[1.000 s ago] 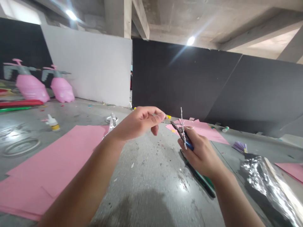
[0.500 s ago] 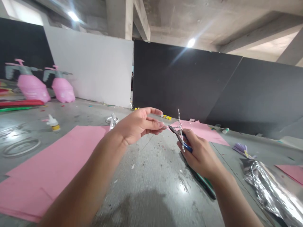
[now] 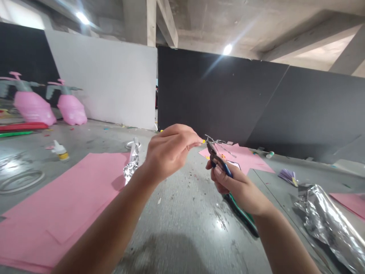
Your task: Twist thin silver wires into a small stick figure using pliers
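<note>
Right hand closes around blue-handled pliers, their nose angled up toward the left hand, whose fingers are drawn together, though I cannot tell whether they pinch anything. Twisted silvery wire sits at the pliers' tip, above the desk, with pink sheets lying to the left and crumpled foil to the right.

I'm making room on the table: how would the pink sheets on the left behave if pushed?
The pink sheets look thin, so they'd probably bend easily. Their edges overlap unevenly, suggesting they may slide apart.
</note>
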Tool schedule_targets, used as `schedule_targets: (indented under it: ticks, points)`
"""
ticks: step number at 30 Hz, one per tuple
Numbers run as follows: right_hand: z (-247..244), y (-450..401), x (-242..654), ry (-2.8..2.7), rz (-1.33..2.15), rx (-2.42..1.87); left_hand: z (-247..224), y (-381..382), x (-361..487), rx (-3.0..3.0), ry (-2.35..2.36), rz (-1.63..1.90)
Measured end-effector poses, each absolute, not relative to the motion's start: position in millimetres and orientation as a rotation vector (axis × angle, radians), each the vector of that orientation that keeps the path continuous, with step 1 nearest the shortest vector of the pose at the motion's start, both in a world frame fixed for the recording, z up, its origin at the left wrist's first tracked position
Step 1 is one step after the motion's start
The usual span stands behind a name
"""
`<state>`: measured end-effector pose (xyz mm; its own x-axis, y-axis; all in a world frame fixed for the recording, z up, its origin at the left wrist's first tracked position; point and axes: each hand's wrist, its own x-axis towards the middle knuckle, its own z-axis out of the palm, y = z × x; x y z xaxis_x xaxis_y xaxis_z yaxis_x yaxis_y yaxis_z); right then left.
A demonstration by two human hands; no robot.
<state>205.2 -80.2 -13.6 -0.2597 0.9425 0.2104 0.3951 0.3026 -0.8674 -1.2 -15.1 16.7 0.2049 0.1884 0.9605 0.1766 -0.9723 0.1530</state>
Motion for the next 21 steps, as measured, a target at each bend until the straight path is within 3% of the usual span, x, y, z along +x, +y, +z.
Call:
schedule_targets:
  ticks: [4,8,12,17,21]
  points:
    - [-9,-82,200,-1.867,0.476,-1.419,20,-2,-14,2.353,0.145,1.568]
    - [-6,-82,199,-1.922,0.184,-1.473,24,9,-23,1.821,-0.02,1.371]
    - [-9,-80,201,-1.962,0.087,-1.427,25,10,-22,1.553,0.143,1.209]
    - [-11,-80,202,-1.99,0.024,-1.416,24,7,-20,1.716,0.335,0.812]
    - [-9,-80,203,-2.016,0.026,-1.395,20,11,-19,1.705,0.317,0.746]
